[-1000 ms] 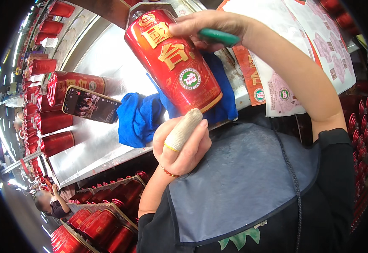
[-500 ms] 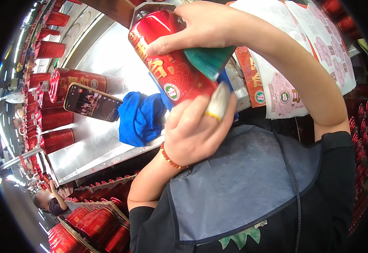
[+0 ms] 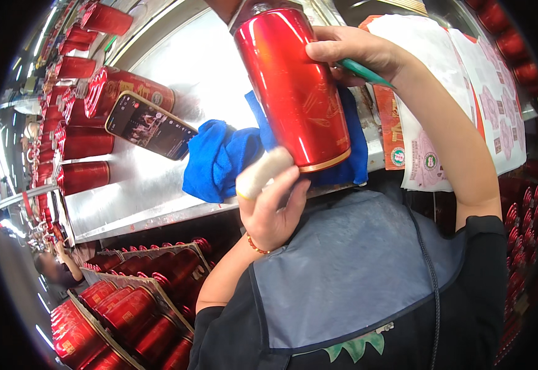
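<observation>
The right hand [image 3: 367,52], in the head view, is closed on a thin green scraper [image 3: 369,73], its thumb against the upper right side of a red bottle [image 3: 290,86]. The left hand [image 3: 267,217], a pale cover [image 3: 264,174] over one finger, curls loosely with nothing seen in it, beside the bottle's base; blur hides any contact. The bottle lies over a blue cloth [image 3: 356,148], its long axis running from far neck to near base, the base nearer the left hand

A lit phone [image 3: 150,125] stands by a red bottle [image 3: 134,84], cartons [image 3: 103,331] and a co-worker [image 3: 71,270] at lower left.
</observation>
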Demonstrator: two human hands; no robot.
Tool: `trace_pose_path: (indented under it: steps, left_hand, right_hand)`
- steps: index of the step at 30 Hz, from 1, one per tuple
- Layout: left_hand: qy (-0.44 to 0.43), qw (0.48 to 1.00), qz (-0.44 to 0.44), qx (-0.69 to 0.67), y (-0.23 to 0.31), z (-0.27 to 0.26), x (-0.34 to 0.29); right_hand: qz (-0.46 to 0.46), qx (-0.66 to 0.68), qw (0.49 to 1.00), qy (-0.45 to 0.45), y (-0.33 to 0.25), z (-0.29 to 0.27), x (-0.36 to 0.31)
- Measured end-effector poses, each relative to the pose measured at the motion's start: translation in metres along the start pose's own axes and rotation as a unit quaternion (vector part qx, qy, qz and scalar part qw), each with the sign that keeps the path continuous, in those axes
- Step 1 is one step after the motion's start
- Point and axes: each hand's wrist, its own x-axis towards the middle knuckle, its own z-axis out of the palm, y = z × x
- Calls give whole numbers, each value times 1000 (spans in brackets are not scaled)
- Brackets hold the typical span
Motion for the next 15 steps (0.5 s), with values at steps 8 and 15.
trace_pose_path:
  steps: [8,15]
  left_hand:
    - [-84,983,155,49,-3,-13,14]
    - [-99,953,277,66,4,-4,46]
  right_hand:
    - [-17,-9,999,41,-14,18,-6]
    - [15,-180,983,36,-54,30,-13]
